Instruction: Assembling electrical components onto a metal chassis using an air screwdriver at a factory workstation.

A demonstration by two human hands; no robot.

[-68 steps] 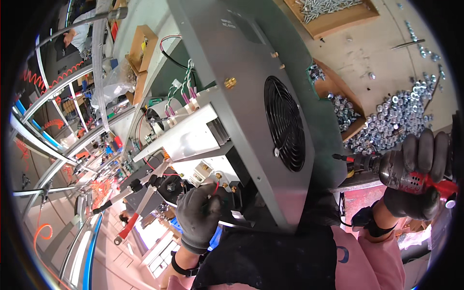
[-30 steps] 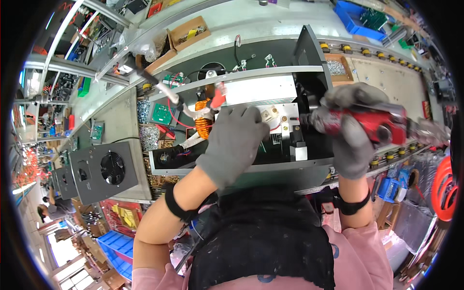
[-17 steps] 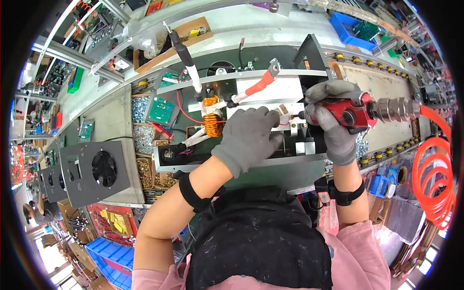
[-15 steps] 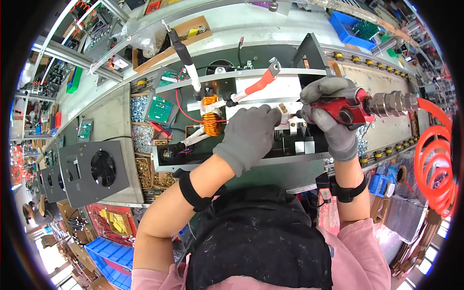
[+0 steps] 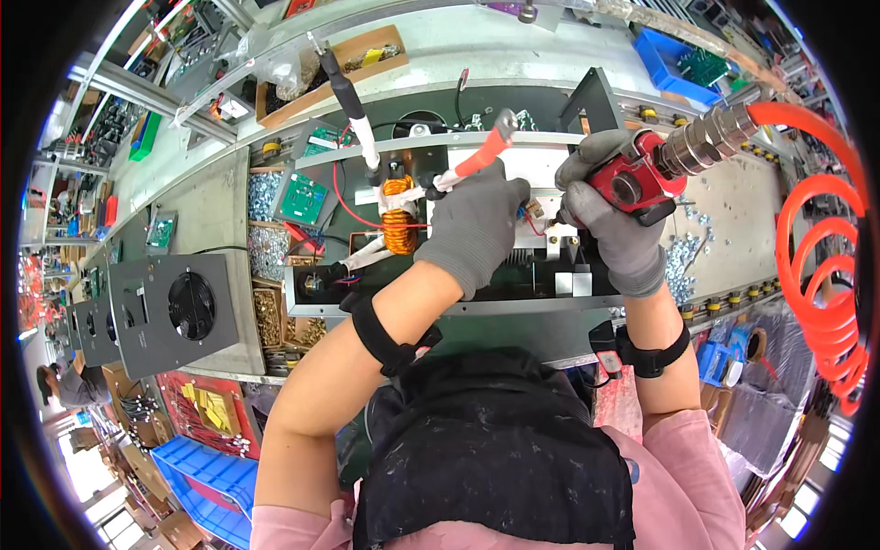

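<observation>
My gloved right hand is wrapped around a red air wrench, whose metal coupling runs up to an orange coiled hose. Its working end is above the right part of an open metal chassis. My gloved left hand is curled over the middle of the chassis, against a red-sleeved cable with a metal lug. Its fingertips are hidden, so what they hold does not show. Beside it stands an orange-wound coil; a white cable with a black sleeve rises from there.
Left of the chassis are bins of silver screws and brass parts. Dark fan panels lie farther left. Loose screws are scattered on the right. The coiled hose hangs at the right; a blue bin stands behind.
My right hand has tilted the air wrench, its hose end swinging up. My left hand has moved away from the wrench tip, up to the red-sleeved cable, whose lug has shifted slightly left.
</observation>
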